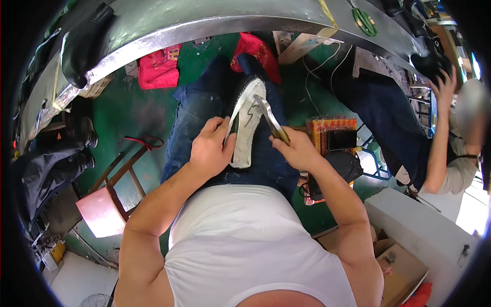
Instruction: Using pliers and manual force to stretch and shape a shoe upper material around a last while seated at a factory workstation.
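Just above the frame's centre, a sole-up shoe [246,133] rests on the denim-covered lap [186,120], seemingly partway through its making.
The left hand [210,147] pinches the shoe's left edge; the right hand [296,148] is wrapped around the handle of a curved metal tool [272,118], whose head lies over the forefoot. Pale edging already curves around the toe, but no outsole covers the white, dark-marked underside; how much edge work is left cannot be told. Across the frame's top runs a metal desk [225,15].
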`<state>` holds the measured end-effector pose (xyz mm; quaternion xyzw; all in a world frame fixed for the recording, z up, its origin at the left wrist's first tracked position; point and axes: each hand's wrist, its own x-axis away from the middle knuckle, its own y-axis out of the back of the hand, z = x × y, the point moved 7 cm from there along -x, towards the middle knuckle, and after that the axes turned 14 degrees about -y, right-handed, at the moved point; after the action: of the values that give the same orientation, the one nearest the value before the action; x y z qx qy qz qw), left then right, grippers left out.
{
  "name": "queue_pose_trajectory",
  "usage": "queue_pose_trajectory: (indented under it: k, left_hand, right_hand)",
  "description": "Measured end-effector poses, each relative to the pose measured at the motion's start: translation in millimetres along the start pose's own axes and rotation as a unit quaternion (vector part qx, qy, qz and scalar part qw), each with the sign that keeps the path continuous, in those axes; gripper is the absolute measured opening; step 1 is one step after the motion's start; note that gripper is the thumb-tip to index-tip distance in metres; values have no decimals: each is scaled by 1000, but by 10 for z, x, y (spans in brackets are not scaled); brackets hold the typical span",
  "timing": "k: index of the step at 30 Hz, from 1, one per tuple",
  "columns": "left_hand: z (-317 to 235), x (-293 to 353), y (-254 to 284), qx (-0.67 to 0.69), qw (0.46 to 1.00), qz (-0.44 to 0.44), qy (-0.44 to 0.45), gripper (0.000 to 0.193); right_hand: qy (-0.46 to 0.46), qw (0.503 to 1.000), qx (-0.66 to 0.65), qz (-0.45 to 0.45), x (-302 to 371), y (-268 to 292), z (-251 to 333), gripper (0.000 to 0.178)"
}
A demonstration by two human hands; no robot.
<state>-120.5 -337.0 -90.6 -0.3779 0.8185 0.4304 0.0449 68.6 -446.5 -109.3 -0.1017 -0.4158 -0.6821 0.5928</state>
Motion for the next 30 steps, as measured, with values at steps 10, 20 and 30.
queue_pose_trajectory:
  k: [10, 20, 30]
  left_hand:
    - [-135, 16, 15, 26, 990, -80, -113, 17]
    - [302, 248, -222, 283, 942, -133, 127, 19]
    - [517, 325, -744, 636, 720, -44, 275, 77]
  right_hand:
    - [119, 969, 214, 35, 382, 0, 296, 54]
    - [-75, 845, 474, 233, 73, 174, 962, 30]
    - [50, 981, 181, 53, -47, -308, 294, 25]
